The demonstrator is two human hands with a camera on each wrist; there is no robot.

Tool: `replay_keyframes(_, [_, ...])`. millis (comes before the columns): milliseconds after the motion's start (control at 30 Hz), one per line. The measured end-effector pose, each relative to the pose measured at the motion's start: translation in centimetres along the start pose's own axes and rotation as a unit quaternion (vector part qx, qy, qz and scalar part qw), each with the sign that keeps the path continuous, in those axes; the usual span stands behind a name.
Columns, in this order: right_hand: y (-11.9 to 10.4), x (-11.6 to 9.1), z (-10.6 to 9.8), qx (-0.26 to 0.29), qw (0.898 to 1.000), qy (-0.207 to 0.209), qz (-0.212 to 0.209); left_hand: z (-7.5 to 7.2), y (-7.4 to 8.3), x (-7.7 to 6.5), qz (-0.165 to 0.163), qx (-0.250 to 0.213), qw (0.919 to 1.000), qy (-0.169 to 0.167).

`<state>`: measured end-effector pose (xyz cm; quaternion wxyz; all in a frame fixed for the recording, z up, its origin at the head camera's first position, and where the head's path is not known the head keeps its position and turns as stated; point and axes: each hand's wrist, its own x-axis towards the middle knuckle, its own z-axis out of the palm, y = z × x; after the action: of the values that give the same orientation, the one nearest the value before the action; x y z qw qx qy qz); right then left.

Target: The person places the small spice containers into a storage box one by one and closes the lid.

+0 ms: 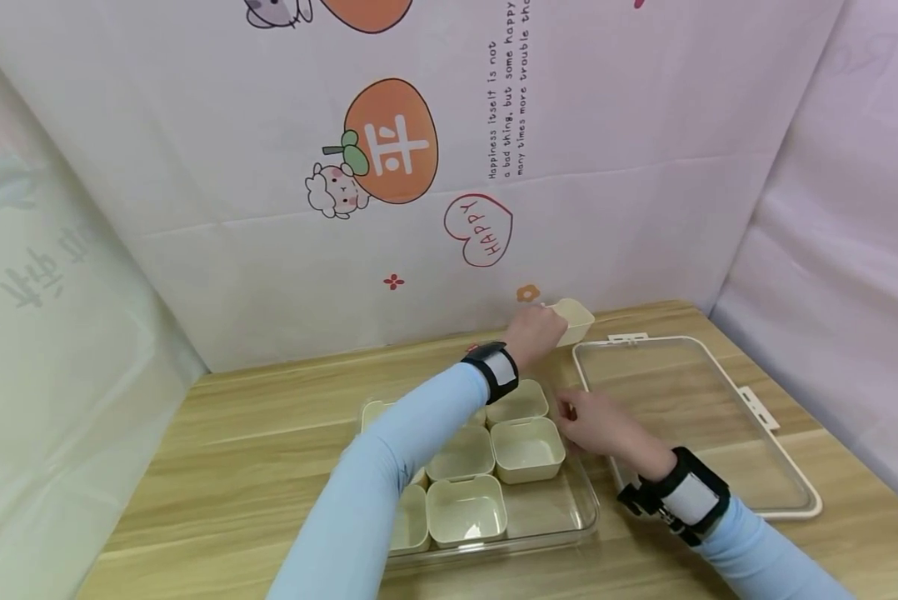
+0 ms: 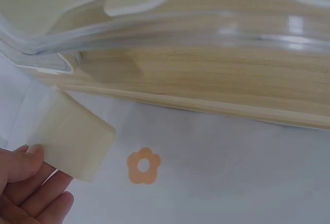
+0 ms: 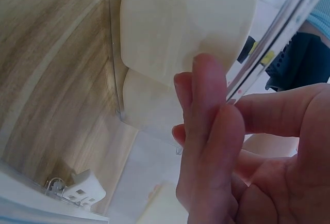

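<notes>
My left hand (image 1: 533, 333) pinches a small cream plastic box (image 1: 575, 321) by its side, raised beyond the far right corner of a clear tray (image 1: 539, 507). In the left wrist view the thumb and fingers hold that box (image 2: 77, 139) at its edge. With my right hand (image 1: 597, 423) I grip the tray's right wall; the right wrist view shows the clear rim (image 3: 281, 38) between thumb and fingers. Several cream boxes stand upright inside the tray, one (image 1: 530, 454) close to the right hand. My left sleeve hides part of the tray.
A clear lid (image 1: 689, 417) with a cream frame and side clips lies on the wooden table (image 1: 254, 467), right of the tray. Behind the table hangs a white printed cloth (image 1: 606, 167), with more white cloth (image 1: 831, 275) at the sides.
</notes>
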<state>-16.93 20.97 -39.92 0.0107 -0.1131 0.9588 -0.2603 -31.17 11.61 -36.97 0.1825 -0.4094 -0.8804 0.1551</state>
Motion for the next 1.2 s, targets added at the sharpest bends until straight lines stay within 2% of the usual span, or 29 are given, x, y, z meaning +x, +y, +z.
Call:
replay_keyframes(200, [0.2, 0.0, 0.1, -0.004, 1.0, 0.0, 0.0, -1.1, 0.3, -1.0, 0.0, -0.007, 0.9999, 0.008])
replay_keyframes(333, [0.3, 0.1, 0.1, -0.007, 1.0, 0.002, 0.0, -1.6, 0.3, -1.8, 0.009, -0.01, 0.9996, 0.025])
replay_keyframes(533, [0.4, 0.1, 0.2, -0.006, 1.0, -0.001, -0.003, -1.9, -0.1, -3.0, 0.017, -0.014, 0.9981, 0.057])
replay_keyframes(767, [0.4, 0.1, 0.2, 0.009, 1.0, -0.013, 0.005, -2.3, -0.6, -4.7, 0.027, -0.021, 0.9967, 0.073])
replay_keyframes(933, [0.3, -0.1, 0.0, 0.02, 1.0, -0.016, 0.006, -2.5, -0.9, -6.0, 0.038, -0.022, 0.9942, 0.098])
replay_keyframes(1200, [0.3, 0.0, 0.0, 0.007, 1.0, -0.011, -0.01, -2.8, -1.1, -7.9, 0.062, -0.02, 0.9908, 0.118])
